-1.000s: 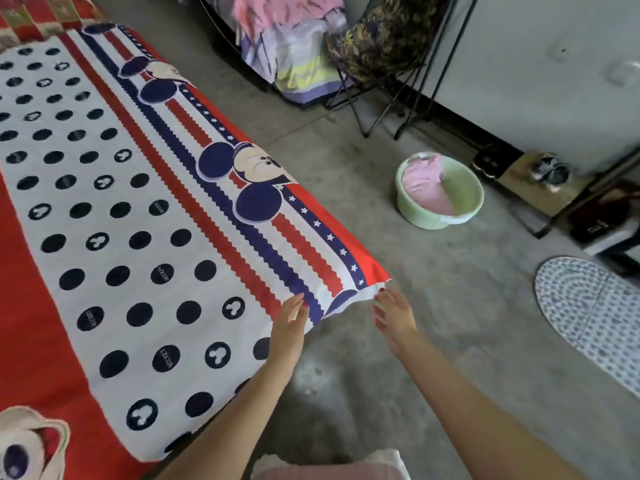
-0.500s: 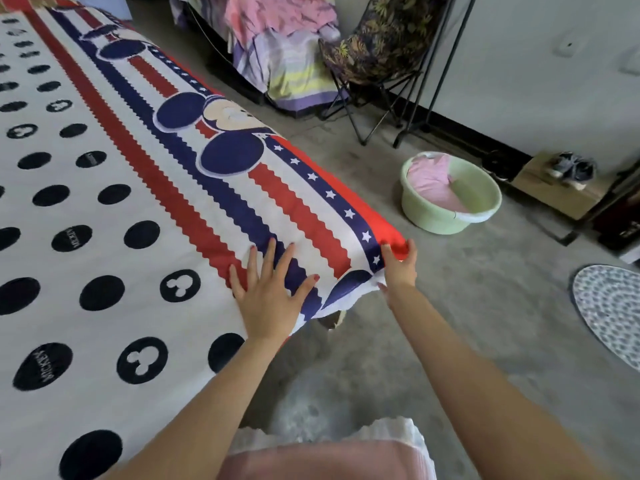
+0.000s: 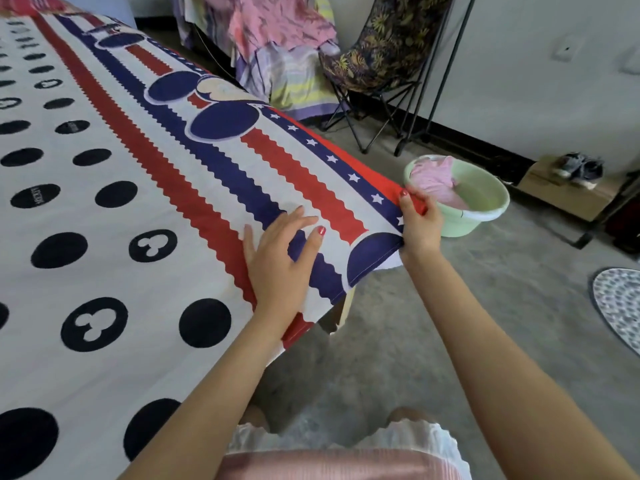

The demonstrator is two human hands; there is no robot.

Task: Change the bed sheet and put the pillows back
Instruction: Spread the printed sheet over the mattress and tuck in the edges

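Two hands on bed sheet (image 3: 138, 209): my left hand (image 3: 277, 251) presses flat, fingers straight; my right hand (image 3: 420, 223) pinches corner.

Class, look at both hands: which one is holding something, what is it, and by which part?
The right hand pinches the bed sheet at its corner. The left hand only presses flat on it.
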